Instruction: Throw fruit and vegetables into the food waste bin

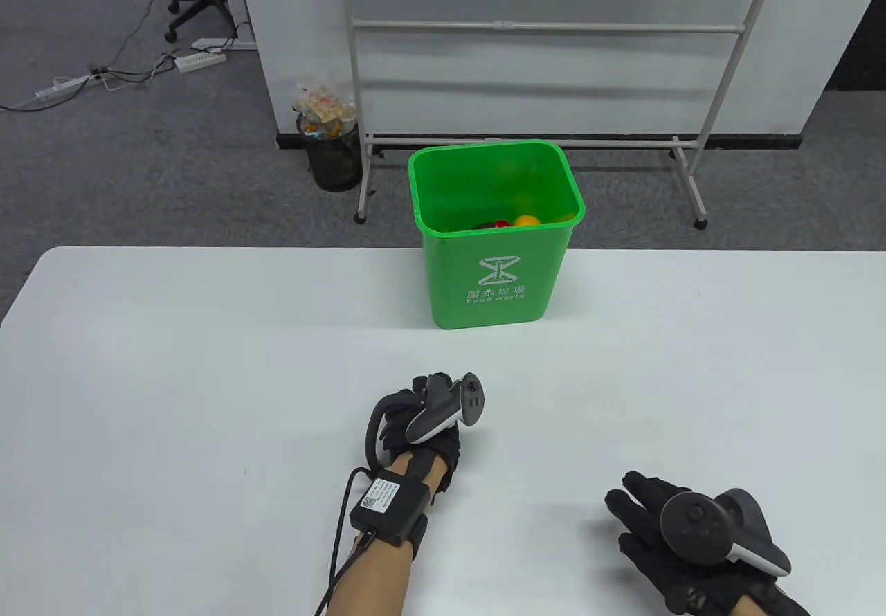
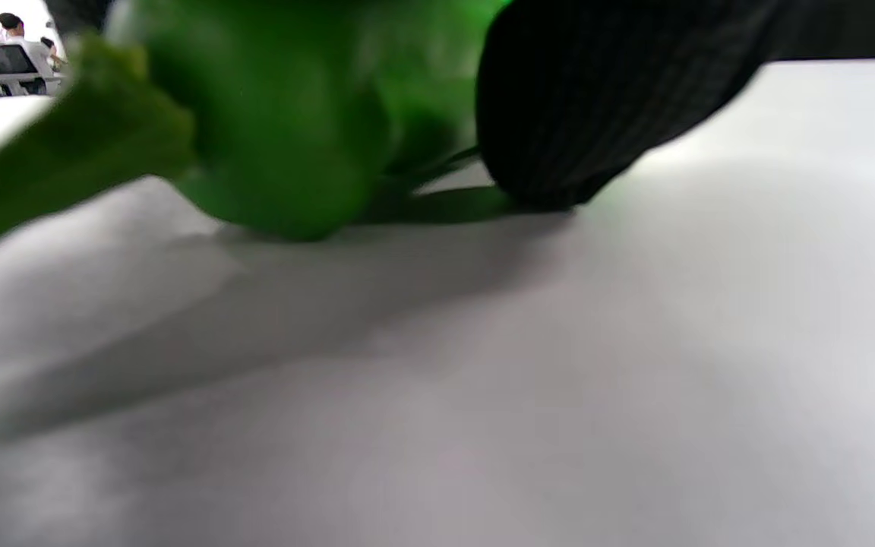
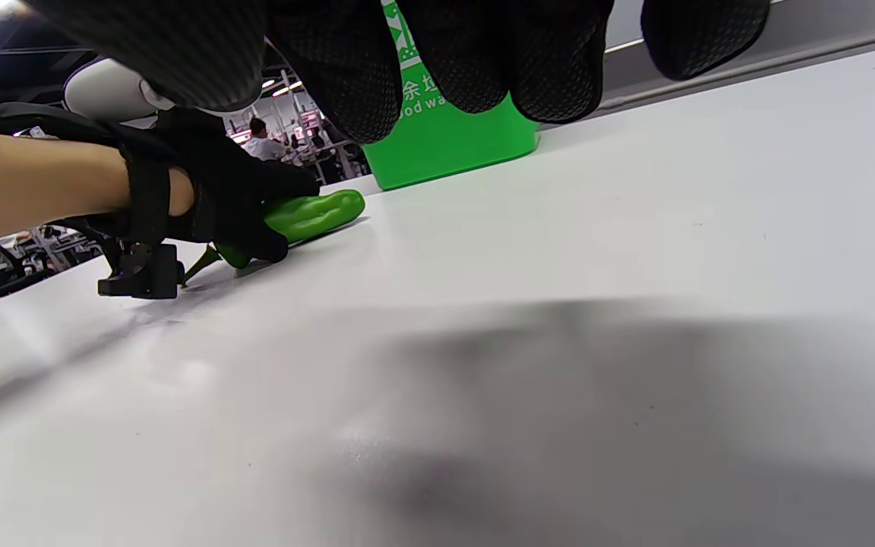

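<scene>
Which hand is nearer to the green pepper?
Left. The left hand is closed around the green pepper on the table; the right hand lies apart, off to its right and nearer the person, holding nothing.

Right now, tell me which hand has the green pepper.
The left hand: it covers the green pepper on the table. The right hand holds nothing.

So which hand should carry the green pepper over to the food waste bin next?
Left. The left hand already wraps the green pepper lying on the table, in front of the food waste bin. The right hand hovers off to the side, fingers spread, holding nothing.
</scene>
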Tool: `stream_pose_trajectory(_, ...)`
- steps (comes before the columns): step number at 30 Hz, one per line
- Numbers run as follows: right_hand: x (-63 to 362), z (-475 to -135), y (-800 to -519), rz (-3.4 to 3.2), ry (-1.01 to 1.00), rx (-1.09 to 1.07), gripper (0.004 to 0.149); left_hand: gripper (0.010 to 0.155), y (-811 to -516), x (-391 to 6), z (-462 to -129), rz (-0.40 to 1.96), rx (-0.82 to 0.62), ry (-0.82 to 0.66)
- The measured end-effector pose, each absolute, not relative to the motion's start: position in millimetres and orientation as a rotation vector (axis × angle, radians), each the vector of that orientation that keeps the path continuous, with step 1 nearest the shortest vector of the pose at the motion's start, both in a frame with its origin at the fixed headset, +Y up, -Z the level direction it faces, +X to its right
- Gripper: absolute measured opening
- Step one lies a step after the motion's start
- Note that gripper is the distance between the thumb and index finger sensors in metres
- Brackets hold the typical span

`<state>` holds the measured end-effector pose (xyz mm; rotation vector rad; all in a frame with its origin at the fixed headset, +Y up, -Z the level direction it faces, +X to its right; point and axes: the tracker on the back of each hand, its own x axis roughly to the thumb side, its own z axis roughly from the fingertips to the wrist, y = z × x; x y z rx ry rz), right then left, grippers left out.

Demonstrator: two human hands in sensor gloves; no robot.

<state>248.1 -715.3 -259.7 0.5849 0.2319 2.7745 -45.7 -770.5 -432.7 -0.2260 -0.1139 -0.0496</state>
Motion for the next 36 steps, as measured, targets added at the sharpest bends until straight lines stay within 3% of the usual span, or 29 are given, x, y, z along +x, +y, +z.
stream_pose_trajectory(11, 247, -260, -717, 2.784, 0.248, 0.595, 0.068, 0.085, -763, -38, -397, 0.130, -0.297, -0.280)
stream_pose_trajectory(20, 244, -260, -719, 2.800, 0.269, 0.610, 0.068, 0.086, -785, -20, -340, 1.101, -0.864, -0.586)
stream_pose_trajectory(22, 243, -260, -719, 2.801, 0.276, 0.616, 0.068, 0.086, -765, -11, -335, 1.343, -0.829, -0.631)
stream_pose_trajectory(24, 243, -260, -722, 2.793, 0.301, 0.621, 0.068, 0.086, -712, 0, -348, 1.521, -0.710, -0.710)
stream_pose_trajectory(27, 243, -261, -725, 2.796, 0.333, 0.623, 0.068, 0.086, -607, 5, -393, 1.624, -0.376, -0.764)
stream_pose_trajectory(29, 242, -262, -727, 2.799, 0.357, 0.619, 0.068, 0.089, -535, -5, -439, 1.650, -0.121, -0.556)
stream_pose_trajectory(31, 242, -263, -728, 2.799, 0.367, 0.613, 0.068, 0.104, -512, -17, -472, 1.506, -0.093, -0.344)
stream_pose_trajectory(32, 242, -262, -727, 2.798, 0.364, 0.611, 0.068, 0.105, -513, -25, -479, 1.401, -0.153, -0.311)
stream_pose_trajectory(36, 242, -260, -721, 2.777, 0.327, 0.629, 0.068, 0.103, -546, -39, -471, 1.488, -0.195, -0.220)
